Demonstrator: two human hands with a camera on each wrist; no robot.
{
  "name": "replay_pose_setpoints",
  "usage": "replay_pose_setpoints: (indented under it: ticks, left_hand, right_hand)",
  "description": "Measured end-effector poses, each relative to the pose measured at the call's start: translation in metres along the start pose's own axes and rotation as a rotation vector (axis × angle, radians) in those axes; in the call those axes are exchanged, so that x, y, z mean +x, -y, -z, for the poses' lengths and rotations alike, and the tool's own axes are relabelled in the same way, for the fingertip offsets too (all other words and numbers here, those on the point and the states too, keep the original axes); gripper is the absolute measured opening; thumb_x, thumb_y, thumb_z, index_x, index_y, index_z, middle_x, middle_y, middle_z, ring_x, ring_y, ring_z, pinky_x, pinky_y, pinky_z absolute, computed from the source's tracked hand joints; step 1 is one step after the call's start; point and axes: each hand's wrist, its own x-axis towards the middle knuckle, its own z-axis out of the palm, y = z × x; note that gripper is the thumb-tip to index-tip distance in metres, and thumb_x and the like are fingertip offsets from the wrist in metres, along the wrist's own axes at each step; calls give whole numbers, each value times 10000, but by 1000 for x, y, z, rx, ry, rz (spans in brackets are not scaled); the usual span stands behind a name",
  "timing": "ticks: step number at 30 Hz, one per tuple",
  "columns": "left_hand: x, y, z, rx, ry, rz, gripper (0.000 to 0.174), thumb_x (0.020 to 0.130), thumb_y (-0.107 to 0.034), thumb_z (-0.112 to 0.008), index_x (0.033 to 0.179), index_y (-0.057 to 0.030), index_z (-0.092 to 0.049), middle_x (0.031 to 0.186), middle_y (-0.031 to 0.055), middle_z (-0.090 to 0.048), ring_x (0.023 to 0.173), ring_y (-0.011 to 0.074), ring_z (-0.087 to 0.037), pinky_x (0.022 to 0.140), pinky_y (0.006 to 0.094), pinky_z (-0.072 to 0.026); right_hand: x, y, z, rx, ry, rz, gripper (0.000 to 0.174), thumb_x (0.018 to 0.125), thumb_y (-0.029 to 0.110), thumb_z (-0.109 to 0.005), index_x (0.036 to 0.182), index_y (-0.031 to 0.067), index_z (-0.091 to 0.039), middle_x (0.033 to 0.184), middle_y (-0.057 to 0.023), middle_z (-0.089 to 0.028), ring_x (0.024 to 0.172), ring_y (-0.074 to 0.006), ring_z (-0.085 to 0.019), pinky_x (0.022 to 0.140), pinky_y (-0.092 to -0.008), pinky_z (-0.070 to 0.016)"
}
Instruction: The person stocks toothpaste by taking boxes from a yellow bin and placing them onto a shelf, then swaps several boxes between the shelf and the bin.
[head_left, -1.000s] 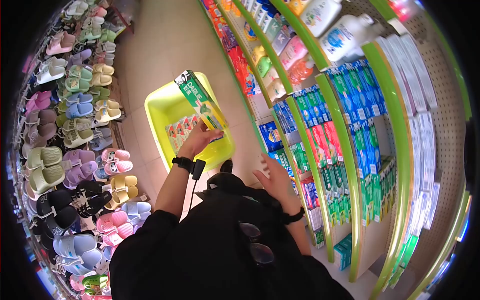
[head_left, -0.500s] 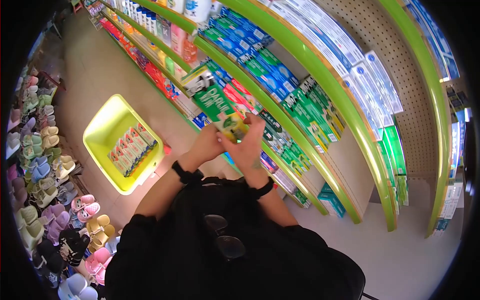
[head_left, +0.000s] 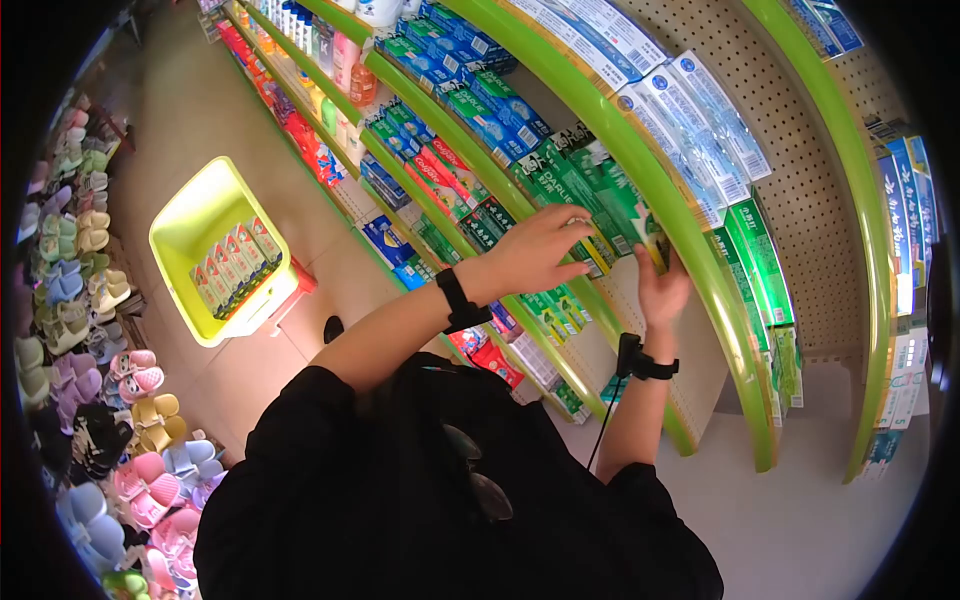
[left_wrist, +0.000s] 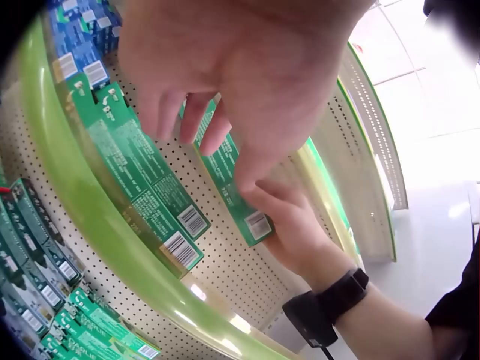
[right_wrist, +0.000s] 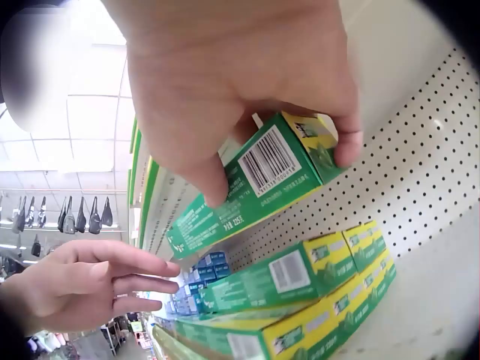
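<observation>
My right hand (head_left: pixel 660 295) grips the barcode end of a green toothpaste box (right_wrist: pixel 281 187), fingers and thumb on opposite sides. The box slants over the shelf, above more green-and-yellow toothpaste boxes (right_wrist: pixel 352 300) that lie stacked there. My left hand (head_left: pixel 535 250) hovers just left of it, with fingers loosely extended and nothing in them. In the left wrist view, the left fingers (left_wrist: pixel 195 116) overlap the far part of the held box. Green boxes with barcodes (left_wrist: pixel 139 172) lie beside it on the shelf.
Curved green shelf edges (head_left: pixel 690 200) run in front of the hands. Blue toothpaste boxes (head_left: pixel 490 120) lie farther left on the shelf, and white boxes (head_left: pixel 690 130) sit a tier above. A yellow basket (head_left: pixel 165 260) holds a row of boxes on the left; slippers (head_left: pixel 145 380) line the far left.
The left hand first held a green toothpaste box over the basket, then both hands held one near the shelf. Now both hands are farther right, the right gripping a box, the left free.
</observation>
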Motion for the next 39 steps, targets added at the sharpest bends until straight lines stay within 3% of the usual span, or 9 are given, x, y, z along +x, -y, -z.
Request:
replay_pose_setpoints:
  ticks: [2,5,8,13,24,28,30,33,39]
  left_hand:
    - [9,-6,-7,55,-61,-35,588,858,-271,-828,1346,-31,-605,1453,195,-543,1366,416,-510,1141,489,-445]
    - [32,-4,-15,273,-96,-47,694,835,-288,-829,1430,-46,-563,1492,202,-518,1412,421,-469,1177,526,-403]
    - [45,8,-27,468,-86,-20,770,810,-310,-829,1471,-50,-532,1500,201,-514,1439,401,-449,1199,528,-375]
    - [46,16,-37,635,4,1,714,788,-293,-819,1426,-73,-585,1475,167,-546,1427,350,-474,1153,483,-420]
    - [54,16,-39,556,54,115,590,799,-269,-807,1349,-105,-669,1388,122,-584,1358,300,-508,991,459,-551]
    - [55,16,-39,552,36,103,559,802,-262,-802,1323,-98,-677,1338,121,-591,1328,300,-518,946,464,-581]
    - [56,17,-39,554,38,96,553,801,-259,-802,1314,-95,-678,1324,122,-591,1316,301,-521,928,455,-589]
    - [57,19,-39,541,46,95,542,800,-252,-802,1301,-86,-680,1296,126,-594,1287,302,-532,885,435,-607]
    - [57,24,-37,511,32,76,542,784,-231,-798,1288,-69,-683,1262,131,-606,1247,301,-552,820,408,-623]
  right_hand:
    - [11,-28,-5,225,91,-118,539,882,120,-851,1372,4,-659,1307,-192,-704,1159,-302,-689,1007,-417,-536]
    - [26,-84,-45,304,111,-6,503,926,148,-819,1378,6,-652,1334,-165,-709,1155,-271,-697,1012,-409,-527]
    - [46,-79,-58,118,198,-22,477,957,196,-785,1375,8,-651,1365,-166,-699,1208,-284,-679,1041,-414,-508]
    - [59,-76,-71,211,275,-82,457,993,264,-740,1366,13,-658,1366,-181,-695,1278,-300,-640,1079,-429,-475]
    - [59,-87,-70,421,262,-120,502,972,272,-787,1384,22,-646,1369,-154,-692,1271,-280,-630,1078,-408,-472]
    - [68,-99,-68,192,399,-130,538,965,288,-800,1409,32,-633,1403,-146,-670,1307,-275,-603,1102,-412,-457]
    - [65,-112,-82,546,233,-24,573,951,286,-816,1429,37,-621,1425,-143,-655,1333,-279,-585,1121,-416,-445]
    - [70,-109,-73,287,407,-143,589,939,277,-829,1435,41,-616,1423,-142,-657,1338,-280,-579,1132,-415,-437]
    - [74,-85,-57,301,388,-89,600,923,252,-847,1434,38,-617,1419,-136,-659,1336,-273,-578,1137,-413,-435]
